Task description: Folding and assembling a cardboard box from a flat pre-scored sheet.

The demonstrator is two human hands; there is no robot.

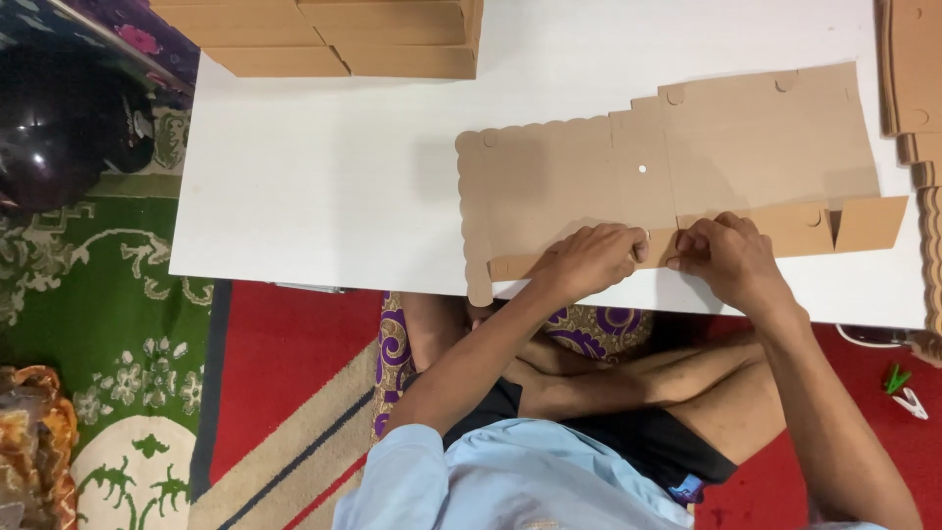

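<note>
At six o'clock on the white desk (324,186), the left hand (587,258) and right hand (728,255) each pinched the folded near flap of the flat cardboard box blank (687,157).

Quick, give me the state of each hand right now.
Left hand: fingers curled, pressing the folded near flap of the flat cardboard box blank.
Right hand: fingers curled, pinching the same flap.
</note>
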